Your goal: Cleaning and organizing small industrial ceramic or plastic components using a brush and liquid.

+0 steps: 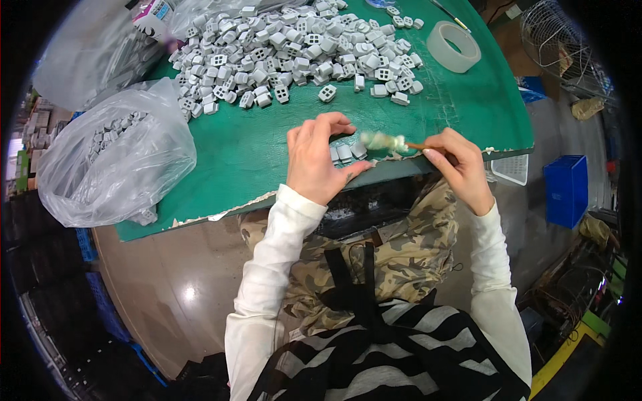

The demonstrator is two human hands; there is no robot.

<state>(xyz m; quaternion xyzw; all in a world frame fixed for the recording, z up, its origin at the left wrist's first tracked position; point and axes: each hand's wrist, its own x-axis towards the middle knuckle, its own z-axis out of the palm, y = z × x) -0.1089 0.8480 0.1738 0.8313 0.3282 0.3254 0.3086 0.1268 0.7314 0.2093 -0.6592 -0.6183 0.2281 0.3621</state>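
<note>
- Two hands work at the near edge of the green counter (267, 160). The left hand (314, 164) has its fingers curled over a short row of small grey blocks (344, 152) lying right at that edge; whether the fingers actually pinch one I cannot tell, since the palm hides the contact.
- Closed around a thin wooden handle, the right hand (461, 167) holds a small brush (384, 141) whose pale bristles sit just above the row and look blurred.
- Because the row lies so near the torn edge, a stroke toward the person could, I judge, sweep a block off the counter into the lap or onto the floor.
- A stroke toward the left thumb could knock the row askew, as the bristles and fingertips are nearly touching.
- Left of the hands, a clear plastic bag (114, 160) holding more grey blocks hangs partly over the counter rim; a nudge from the left elbow might tip it off.
- Farther back, the loose heap of grey blocks (301, 50) spreads toward the hands, and strays could mix with the row.
- Beside the heap lies a roll of clear tape (453, 45), well apart.
</note>
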